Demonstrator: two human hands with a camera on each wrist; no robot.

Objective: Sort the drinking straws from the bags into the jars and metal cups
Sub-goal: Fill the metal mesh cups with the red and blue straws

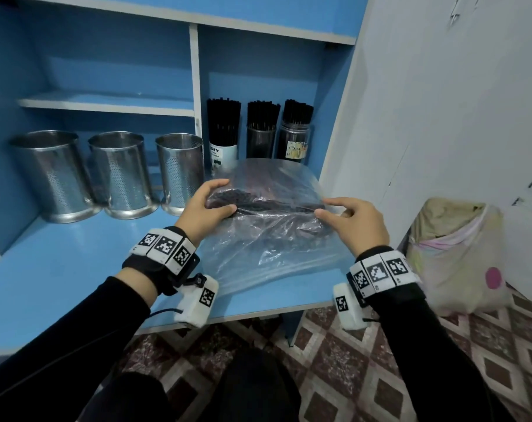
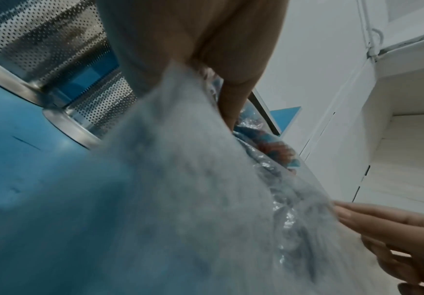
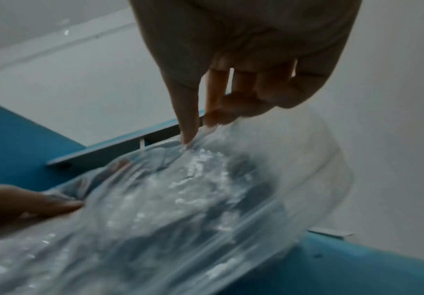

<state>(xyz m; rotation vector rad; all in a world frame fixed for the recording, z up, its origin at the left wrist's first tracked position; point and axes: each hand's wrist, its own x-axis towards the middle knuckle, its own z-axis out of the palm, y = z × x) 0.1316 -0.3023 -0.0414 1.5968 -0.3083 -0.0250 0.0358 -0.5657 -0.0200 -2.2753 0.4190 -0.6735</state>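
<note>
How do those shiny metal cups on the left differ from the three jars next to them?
The metal cups are wide, perforated steel; the jars are narrower, and two carry labels. The cups show no straws standing above their rims, while every jar is packed with black straws rising well above its rim. The cups stand left of the shelf divider, the jars right of it. Both sets stand upright in rows of three on the blue shelf.

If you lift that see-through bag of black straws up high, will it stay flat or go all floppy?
Probably floppy: the plastic bag is thin and crinkled, and already sags around the left hand. The straw bundle inside looks stiffer, so it would likely slide to the lowest end. The shiny film may be slippery where the right hand pinches it.
</note>
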